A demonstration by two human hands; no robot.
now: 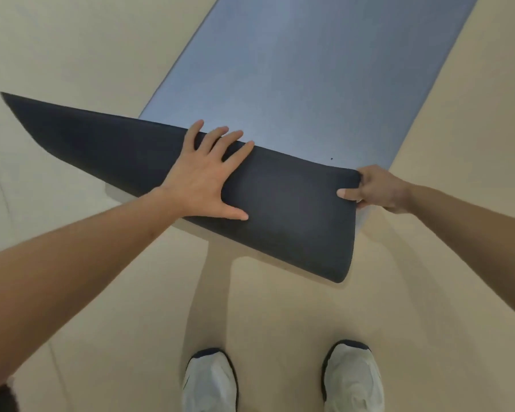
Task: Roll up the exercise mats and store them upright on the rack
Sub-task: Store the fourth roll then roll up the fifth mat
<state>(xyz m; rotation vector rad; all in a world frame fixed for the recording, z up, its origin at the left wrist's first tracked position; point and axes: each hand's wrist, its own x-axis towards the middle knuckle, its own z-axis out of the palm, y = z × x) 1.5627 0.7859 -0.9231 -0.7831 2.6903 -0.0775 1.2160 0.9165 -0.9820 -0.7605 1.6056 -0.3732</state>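
A blue exercise mat [324, 69] lies flat on the floor and stretches away from me. Its near end is folded over and lifted, showing the dark underside [286, 215] as a slanted flap that reaches far to the left. My left hand [208, 173] lies flat on that dark flap, fingers spread over its upper fold. My right hand [375, 188] pinches the flap's right corner, thumb on top and fingers underneath. No rack is in view.
A beige floor [72, 55] surrounds the mat on all sides. My two feet in white shoes [211, 379] [351, 376] stand just in front of the mat's near end.
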